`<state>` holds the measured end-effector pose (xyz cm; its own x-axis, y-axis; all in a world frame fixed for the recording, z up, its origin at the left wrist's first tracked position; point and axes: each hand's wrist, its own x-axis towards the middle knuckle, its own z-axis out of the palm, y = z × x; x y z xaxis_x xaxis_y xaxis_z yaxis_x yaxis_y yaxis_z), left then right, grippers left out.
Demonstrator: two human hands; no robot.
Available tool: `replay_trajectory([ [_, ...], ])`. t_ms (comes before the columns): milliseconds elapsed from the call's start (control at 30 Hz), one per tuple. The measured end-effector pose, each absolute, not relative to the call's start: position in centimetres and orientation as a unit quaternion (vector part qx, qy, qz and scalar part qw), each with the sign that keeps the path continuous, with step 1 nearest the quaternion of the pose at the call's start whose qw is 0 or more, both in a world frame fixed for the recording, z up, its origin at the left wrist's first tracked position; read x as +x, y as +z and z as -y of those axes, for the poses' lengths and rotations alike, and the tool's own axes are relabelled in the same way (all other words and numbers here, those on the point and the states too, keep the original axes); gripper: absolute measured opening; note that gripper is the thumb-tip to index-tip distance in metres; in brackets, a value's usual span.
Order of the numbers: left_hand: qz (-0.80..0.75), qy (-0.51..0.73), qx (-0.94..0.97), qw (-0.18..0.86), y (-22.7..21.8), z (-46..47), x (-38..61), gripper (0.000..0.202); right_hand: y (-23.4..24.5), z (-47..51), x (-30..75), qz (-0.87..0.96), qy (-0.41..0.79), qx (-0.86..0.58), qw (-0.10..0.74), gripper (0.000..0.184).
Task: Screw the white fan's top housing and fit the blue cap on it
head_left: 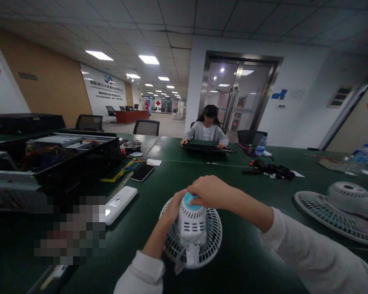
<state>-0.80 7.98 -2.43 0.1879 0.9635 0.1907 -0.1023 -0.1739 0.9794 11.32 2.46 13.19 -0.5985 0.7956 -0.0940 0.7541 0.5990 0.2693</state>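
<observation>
A small white electric fan stands on the table in front of me, its round grille facing down and its slotted motor housing upward. On top of the housing is a light blue cap. My left hand is wrapped round the left side of the housing. From above and the right, my right hand grips the cap, with the thumb lying across it and the other fingers bent over the far side. The far fingertips of both hands are partly hidden.
On the left are an open computer case, a white power strip-like box, a phone and a metal bowl. A second fan lies at right. Across the green table, another person holds a dark flat panel.
</observation>
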Motion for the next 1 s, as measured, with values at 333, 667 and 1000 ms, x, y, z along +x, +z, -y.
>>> replay_trajectory([
  [333,-0.341,0.510,0.599,0.515,-2.2,-7.9,-0.5,0.028,12.7,-2.3,10.4,-0.857,0.119,0.492,0.102,0.039],
  [667,-0.330,0.509,0.604,0.517,-2.0,-7.8,-0.6,0.028,11.8,-2.2,9.7,-0.792,0.071,0.603,0.070,0.042],
  [1000,-0.340,0.501,0.596,0.526,-1.4,-7.5,-0.4,0.034,14.2,-2.7,12.9,-0.906,-0.012,0.422,0.031,0.025],
])
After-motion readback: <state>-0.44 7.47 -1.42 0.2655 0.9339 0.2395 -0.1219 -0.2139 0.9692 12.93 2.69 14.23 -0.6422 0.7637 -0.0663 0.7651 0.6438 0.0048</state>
